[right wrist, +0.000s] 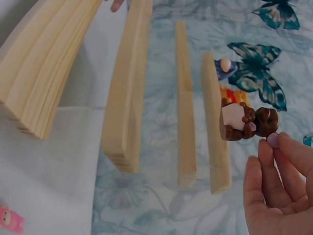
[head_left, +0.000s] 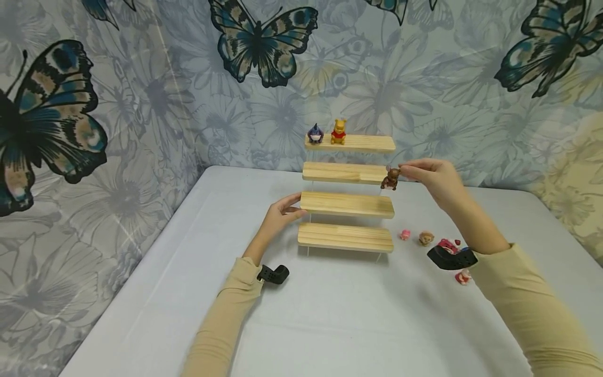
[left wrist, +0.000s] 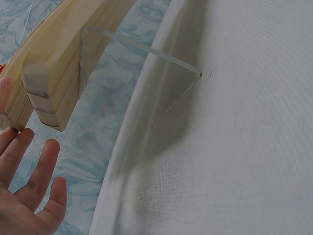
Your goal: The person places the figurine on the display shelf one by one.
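Note:
A four-tier wooden display stand (head_left: 346, 204) with clear supports stands on the white table. At the left end of its second plank from the bottom, my left hand (head_left: 281, 215) holds the plank, thumb at the front and fingers behind. In the left wrist view the ring and little fingers of that left hand (left wrist: 34, 196) are spread free of the wood. My right hand (head_left: 440, 180) pinches a small brown bear figurine (head_left: 390, 179) by its ear, in the air by the right end of the second plank from the top. The right wrist view shows the bear's (right wrist: 234, 117) pale belly.
On the top plank sit a purple-blue donkey figurine (head_left: 315, 134) and a yellow bear figurine in red (head_left: 338, 132). Right of the stand lie a pink figurine (head_left: 405, 234), a tan one (head_left: 426, 238) and a red-and-white one (head_left: 464, 277). A butterfly-print cloth (head_left: 282, 115) hangs behind.

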Demonstrator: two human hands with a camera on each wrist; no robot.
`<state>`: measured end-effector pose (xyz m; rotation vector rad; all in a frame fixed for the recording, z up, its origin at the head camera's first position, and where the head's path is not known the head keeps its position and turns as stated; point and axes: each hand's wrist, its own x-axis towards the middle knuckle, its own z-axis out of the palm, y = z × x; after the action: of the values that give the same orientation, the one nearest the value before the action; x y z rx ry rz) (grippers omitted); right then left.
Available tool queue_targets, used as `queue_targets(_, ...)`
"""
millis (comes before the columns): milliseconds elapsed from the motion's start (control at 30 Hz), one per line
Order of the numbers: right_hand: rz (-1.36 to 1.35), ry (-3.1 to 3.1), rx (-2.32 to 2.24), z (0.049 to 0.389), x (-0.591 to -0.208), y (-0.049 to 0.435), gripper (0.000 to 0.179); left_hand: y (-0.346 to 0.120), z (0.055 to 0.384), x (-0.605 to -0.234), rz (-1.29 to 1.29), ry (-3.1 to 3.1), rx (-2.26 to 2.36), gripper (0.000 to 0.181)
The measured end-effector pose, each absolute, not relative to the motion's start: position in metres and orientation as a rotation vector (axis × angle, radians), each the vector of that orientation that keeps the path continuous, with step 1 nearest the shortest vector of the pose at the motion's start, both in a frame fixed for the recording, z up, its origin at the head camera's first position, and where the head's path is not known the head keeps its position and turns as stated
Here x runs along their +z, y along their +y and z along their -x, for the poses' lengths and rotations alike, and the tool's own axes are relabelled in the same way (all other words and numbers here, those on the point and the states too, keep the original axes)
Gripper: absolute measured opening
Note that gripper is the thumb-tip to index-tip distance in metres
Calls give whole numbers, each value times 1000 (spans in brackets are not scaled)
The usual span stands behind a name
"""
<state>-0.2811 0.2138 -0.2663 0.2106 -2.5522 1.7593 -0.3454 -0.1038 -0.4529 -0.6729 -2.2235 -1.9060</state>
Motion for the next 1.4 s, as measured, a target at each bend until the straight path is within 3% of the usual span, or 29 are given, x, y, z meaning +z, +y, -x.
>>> queue_targets(933, -209, -2436, 1952, 305, -253, 185, 41, -106, 345, -455, 646, -2236, -1891, 50)
queue_targets(1400, -257, -2183, 2155, 316, -244, 173, 24, -102, 342, -450, 661, -2226, -1907, 49)
